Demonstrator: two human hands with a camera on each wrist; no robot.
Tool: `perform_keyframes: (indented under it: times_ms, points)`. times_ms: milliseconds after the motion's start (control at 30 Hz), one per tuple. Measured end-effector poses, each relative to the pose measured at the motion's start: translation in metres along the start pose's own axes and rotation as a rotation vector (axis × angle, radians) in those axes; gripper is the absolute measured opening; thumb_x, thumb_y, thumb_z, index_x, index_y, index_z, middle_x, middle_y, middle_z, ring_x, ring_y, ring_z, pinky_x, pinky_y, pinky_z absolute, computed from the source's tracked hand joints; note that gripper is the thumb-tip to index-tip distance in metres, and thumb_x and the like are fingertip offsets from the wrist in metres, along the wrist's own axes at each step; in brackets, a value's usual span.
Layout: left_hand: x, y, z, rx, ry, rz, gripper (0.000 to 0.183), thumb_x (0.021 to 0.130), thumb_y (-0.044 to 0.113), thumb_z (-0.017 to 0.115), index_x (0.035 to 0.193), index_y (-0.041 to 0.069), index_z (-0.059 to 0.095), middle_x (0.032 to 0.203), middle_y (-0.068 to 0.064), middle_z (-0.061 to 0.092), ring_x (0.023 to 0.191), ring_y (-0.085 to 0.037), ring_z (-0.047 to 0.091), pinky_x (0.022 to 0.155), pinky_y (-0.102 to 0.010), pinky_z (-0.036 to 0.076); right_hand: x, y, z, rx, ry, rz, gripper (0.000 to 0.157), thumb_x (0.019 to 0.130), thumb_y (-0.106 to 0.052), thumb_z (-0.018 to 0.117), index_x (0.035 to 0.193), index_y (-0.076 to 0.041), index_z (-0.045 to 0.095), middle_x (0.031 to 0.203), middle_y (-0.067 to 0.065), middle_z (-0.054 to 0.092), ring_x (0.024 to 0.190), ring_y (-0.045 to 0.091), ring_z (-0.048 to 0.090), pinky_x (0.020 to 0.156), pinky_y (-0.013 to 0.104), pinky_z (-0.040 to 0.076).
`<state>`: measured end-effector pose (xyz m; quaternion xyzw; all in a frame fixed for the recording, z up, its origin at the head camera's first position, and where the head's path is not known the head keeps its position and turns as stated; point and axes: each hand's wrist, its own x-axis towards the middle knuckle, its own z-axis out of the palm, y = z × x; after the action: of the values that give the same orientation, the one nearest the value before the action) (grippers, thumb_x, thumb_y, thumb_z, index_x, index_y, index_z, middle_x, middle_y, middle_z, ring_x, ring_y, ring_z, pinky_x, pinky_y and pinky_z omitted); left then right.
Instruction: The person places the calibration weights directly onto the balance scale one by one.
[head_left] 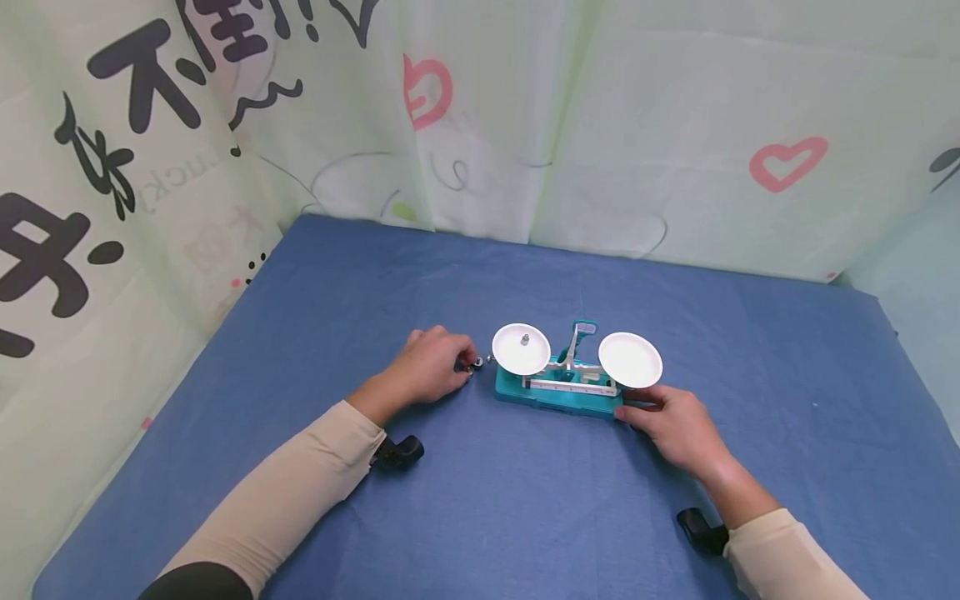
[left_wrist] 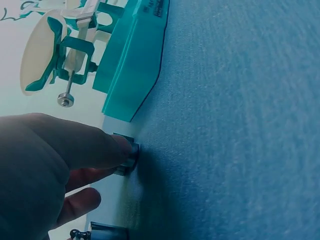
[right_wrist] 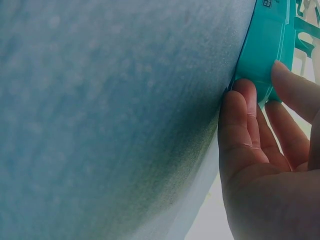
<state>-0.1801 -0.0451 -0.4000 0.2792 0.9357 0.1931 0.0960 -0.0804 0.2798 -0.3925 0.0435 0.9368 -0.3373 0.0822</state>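
A teal balance scale [head_left: 558,403] stands on the blue-covered table, with a white left pan [head_left: 512,357] and a white right pan [head_left: 630,360]. One small metal weight [head_left: 525,339] sits on the left pan. Just left of the scale, my left hand [head_left: 431,365] pinches a metal weight [left_wrist: 132,156] down at the tabletop. Another knobbed weight [left_wrist: 107,232] stands by the lower fingers in the left wrist view. My right hand [head_left: 677,423] holds the right end of the scale's base, thumb on one side and fingers on the other, seen close up in the right wrist view.
A blue cloth [head_left: 510,517] covers the table. Pale printed curtains [head_left: 660,108] hang along its back and left sides. Black wrist-worn devices [head_left: 401,452] show under both forearms, close over the cloth.
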Motion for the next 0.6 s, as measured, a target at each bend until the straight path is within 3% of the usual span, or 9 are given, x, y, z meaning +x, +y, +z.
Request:
perform_keyframes:
  times_ms: [467,600]
  points:
    - [-0.0033,0.0029,0.0064,0.064,0.05,-0.01,0.01,0.089,0.02,0.075,0.098,0.018,0.072,0.093,0.006,0.067,0.094,-0.019,0.054,0.09,-0.047,0.038,0.001,0.0018,0.0013,-0.002,0.005,-0.001,0.044,0.093,-0.022,0.071,0.125,0.008,0.064,0.123,0.026,0.065,0.111,0.041,0.062,0.09,0.053,0.05]
    - [-0.0049,0.0049,0.0025,0.058,0.074,-0.002,0.01,0.088,0.019,0.075,0.097,0.019,0.072,0.092,0.008,0.067,0.092,-0.018,0.054,0.089,-0.047,0.038,0.0008,0.0019,0.0011,0.012,0.0,-0.01,0.044,0.094,-0.021,0.07,0.126,0.009,0.063,0.125,0.026,0.064,0.112,0.041,0.062,0.09,0.053,0.05]
